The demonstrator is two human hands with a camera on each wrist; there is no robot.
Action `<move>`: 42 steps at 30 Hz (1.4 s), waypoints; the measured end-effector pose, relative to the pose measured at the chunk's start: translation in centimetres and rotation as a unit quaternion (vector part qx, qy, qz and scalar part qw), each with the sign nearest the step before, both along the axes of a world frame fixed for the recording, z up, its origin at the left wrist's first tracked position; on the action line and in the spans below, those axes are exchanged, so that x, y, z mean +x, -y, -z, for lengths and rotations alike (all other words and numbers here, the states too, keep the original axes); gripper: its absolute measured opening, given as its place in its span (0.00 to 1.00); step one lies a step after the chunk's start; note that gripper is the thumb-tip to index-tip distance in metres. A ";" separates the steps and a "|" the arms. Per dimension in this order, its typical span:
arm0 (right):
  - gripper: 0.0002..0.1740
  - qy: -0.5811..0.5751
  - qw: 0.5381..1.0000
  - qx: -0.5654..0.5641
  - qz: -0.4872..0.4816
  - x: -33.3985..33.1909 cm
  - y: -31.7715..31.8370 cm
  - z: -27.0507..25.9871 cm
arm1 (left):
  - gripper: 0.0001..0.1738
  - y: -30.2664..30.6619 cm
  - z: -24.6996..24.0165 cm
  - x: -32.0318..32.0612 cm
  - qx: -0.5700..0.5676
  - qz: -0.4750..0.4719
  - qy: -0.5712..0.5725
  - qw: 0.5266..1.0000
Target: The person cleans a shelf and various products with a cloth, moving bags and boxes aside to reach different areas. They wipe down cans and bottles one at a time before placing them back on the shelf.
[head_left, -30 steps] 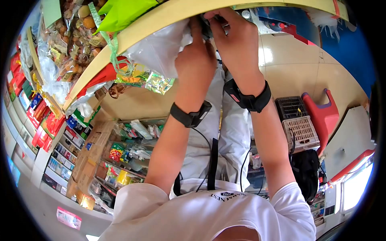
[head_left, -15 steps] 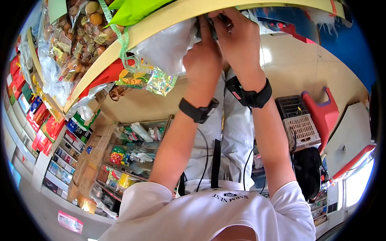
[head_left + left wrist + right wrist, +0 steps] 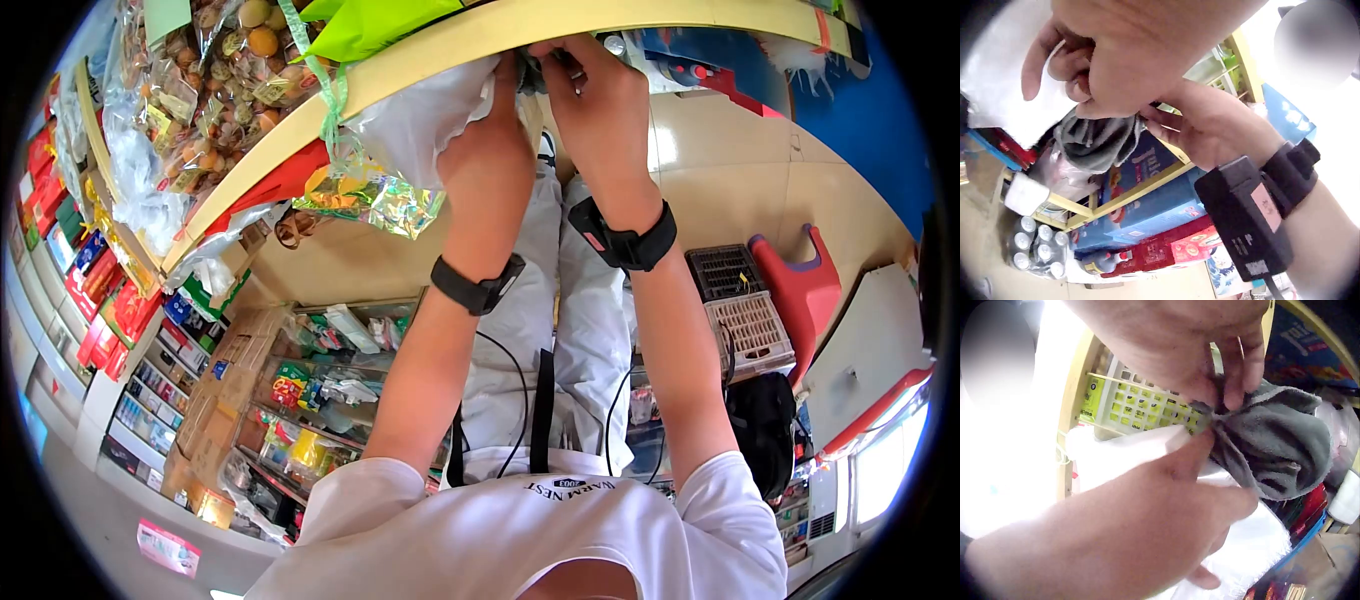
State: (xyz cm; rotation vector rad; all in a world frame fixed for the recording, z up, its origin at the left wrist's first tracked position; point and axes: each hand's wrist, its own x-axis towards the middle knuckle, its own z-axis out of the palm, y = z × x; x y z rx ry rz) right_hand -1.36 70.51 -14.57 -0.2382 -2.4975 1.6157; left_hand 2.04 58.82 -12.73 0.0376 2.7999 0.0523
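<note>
A grey cloth [image 3: 1291,440], gathered into a bunched, looped shape, is held between both hands. My left hand [image 3: 490,155] pinches its gathered neck from one side, thumb and forefinger at the bunched point, its other fingers loosely bent. From the opposite side my right hand [image 3: 600,110] grips the same neck with thumb and fingers. The cloth's loose folds [image 3: 1100,140] hang below the fingers in the left wrist view. In the head view, the hands hide most of the cloth. Sheer white material [image 3: 425,120] hangs right beside the left hand.
A curved yellow shelf edge [image 3: 400,70] runs just beyond the hands, with bagged round fruit [image 3: 225,90] on it. Blue juice boxes [image 3: 1147,206] and packed bottles [image 3: 1038,247] stand below. Plastic crates [image 3: 750,330] and a red stool [image 3: 800,285] are at right.
My left hand first moved right, then swung back left, its wrist turning. The right hand keeps its grip near the same spot. The shelf and fruit have shifted right in the head view.
</note>
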 end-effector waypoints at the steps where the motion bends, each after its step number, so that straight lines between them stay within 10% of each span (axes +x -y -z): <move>1: 0.06 -0.003 1.000 0.001 0.000 -0.3 0.0 0.0 | 0.42 -0.4 0.6 -0.4 0.022 -0.013 -0.012 1.000; 22: 0.14 0.065 0.996 0.033 -0.051 -0.6 -0.7 -0.7 | 0.44 -1.0 1.9 0.7 0.076 -0.057 -0.015 0.995; 32: 0.07 -0.081 0.992 0.083 0.053 -0.4 0.6 0.7 | 0.54 -2.0 3.5 0.5 0.100 -0.071 -0.018 0.992; 40: 0.07 0.000 0.999 -0.040 0.008 3.5 -0.2 0.8 | 0.41 0.6 2.5 1.8 0.271 -0.034 -0.098 0.957; 42: 0.09 0.072 0.966 -0.249 0.023 5.6 -0.9 0.7 | 0.41 1.0 2.6 2.2 0.389 -0.016 -0.078 0.918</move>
